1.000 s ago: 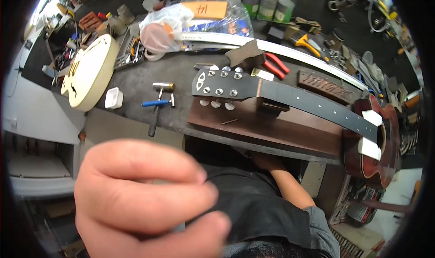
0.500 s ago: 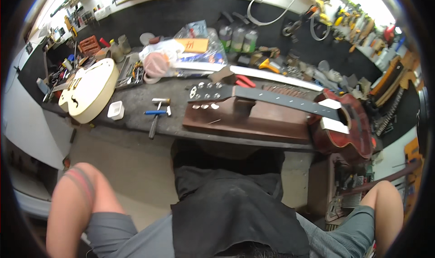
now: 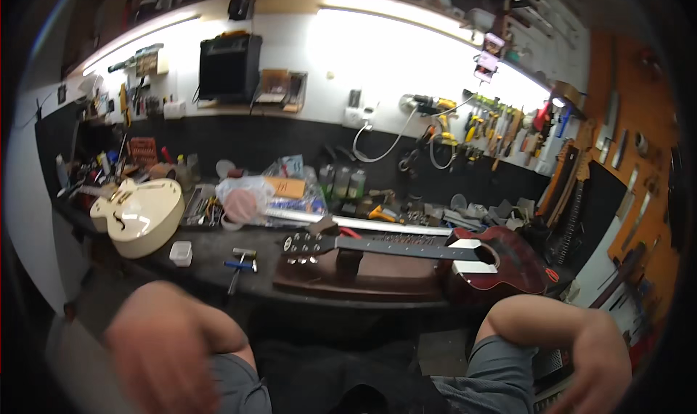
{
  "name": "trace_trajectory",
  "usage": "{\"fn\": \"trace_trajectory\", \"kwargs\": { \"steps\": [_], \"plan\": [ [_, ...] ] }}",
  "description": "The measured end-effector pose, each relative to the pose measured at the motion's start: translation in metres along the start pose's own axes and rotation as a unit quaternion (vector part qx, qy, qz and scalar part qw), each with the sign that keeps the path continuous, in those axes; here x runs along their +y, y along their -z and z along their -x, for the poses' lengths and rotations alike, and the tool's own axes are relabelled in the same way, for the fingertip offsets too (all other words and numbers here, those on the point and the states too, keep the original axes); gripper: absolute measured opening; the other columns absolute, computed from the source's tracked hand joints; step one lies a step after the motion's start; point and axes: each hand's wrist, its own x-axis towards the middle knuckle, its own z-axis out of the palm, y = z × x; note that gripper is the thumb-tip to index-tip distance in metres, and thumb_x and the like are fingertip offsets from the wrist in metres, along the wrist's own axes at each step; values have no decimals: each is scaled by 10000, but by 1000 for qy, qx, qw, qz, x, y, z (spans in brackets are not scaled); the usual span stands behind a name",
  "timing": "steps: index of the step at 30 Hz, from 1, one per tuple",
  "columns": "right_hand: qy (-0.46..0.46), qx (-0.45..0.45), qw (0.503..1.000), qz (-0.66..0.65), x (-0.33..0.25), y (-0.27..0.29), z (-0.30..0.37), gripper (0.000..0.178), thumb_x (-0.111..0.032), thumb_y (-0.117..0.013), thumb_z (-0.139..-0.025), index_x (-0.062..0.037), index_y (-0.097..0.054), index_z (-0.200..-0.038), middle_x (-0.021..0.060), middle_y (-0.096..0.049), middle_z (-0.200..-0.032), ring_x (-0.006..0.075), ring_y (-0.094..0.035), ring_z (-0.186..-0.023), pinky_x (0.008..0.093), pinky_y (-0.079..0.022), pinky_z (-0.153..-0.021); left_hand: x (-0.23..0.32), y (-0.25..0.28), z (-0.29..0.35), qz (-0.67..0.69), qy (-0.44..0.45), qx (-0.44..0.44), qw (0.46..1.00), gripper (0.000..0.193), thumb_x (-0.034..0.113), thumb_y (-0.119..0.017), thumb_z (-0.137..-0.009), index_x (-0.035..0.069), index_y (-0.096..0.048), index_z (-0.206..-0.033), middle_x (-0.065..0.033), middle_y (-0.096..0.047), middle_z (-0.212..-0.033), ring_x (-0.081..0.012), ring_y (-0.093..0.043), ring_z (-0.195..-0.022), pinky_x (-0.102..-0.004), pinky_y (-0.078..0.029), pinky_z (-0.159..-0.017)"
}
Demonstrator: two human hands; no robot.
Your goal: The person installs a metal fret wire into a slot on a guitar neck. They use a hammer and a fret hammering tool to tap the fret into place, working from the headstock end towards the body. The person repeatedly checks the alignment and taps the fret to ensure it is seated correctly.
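Note:
My left hand (image 3: 163, 363) hangs blurred at the lower left, in front of the bench and apart from everything on it. Low on the right, my right hand (image 3: 599, 378) points downward, also smeared; neither hand shows a held thing. A dark red guitar (image 3: 519, 261) lies on the bench, its neck (image 3: 399, 249) running left above a brown wooden block (image 3: 363, 279). White sheets (image 3: 477, 266) cover the top beside the soundhole. Left of the headstock (image 3: 308, 244) lie a small hammer (image 3: 234, 277) and a blue-handled tool (image 3: 245, 265).
A cream guitar (image 3: 149, 218) with f-holes lies at the bench's left end, beside a small white tub (image 3: 181, 253). Plastic bags (image 3: 250, 189), bottles (image 3: 356, 184) and a yellow-handled tool (image 3: 379, 213) crowd the back. Hand tools hang on the wall.
The view has tilted up, showing more of the wall and shelf. Both forearms have swung inward and both hands have come into view. The guitars and bench tools lie as before.

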Motion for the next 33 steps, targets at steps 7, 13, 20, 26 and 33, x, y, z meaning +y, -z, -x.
{"fn": "trace_trajectory", "kwargs": {
  "steps": [7, 13, 20, 26, 33],
  "plan": [
    [-328, 50, 938, 95, 76, -73, 14, 327, -195, -522, -1141, 3, -746, -1272, 136, -769, -1297, 295, -756, -1147, 439, -617, -1046, -187, -62, 59, -66, 563, 176, 805, 439, 272, -684, -1070, 40, -686, -1442, -192, -746, -1320, -408, -699, -1247, -504, -550, -1078],
    [-336, 27, 939, 61, 99, -87, 52, 324, -191, -524, -1139, 6, -735, -1288, 140, -757, -1317, 292, -747, -1167, 439, -615, -1051, -244, -114, 95, -62, 681, 240, 689, 403, 272, -718, -1044, 72, -710, -1394, -174, -755, -1296, -386, -706, -1249, -489, -567, -1071],
    [-340, 18, 939, 44, 100, -93, 81, 323, -186, -527, -1138, 10, -721, -1306, 143, -743, -1341, 288, -737, -1192, 438, -613, -1058, -226, -78, 91, -135, 667, 287, 674, 318, 142, -728, -943, 72, -763, -1251, -149, -774, -1119, -366, -737, -1078, -477, -593, -942],
    [-365, 20, 930, 24, 103, -101, 95, 324, -182, -529, -1136, 14, -709, -1322, 146, -731, -1361, 285, -728, -1212, 438, -611, -1063, -82, 43, -66, -81, 493, 72, 863, 295, 119, -663, -911, 39, -698, -1193, -68, -736, -1109, -247, -666, -1032, -321, -532, -874],
    [-339, 25, 940, 14, 109, -104, 93, 327, -177, -531, -1135, 17, -696, -1340, 150, -717, -1385, 282, -718, -1236, 438, -610, -1069, -50, 21, -78, -159, 473, 14, 866, 336, 147, -595, -981, -83, -739, -1180, -231, -758, -1126, -372, -728, -1084, -470, -596, -950]
  ]
}}
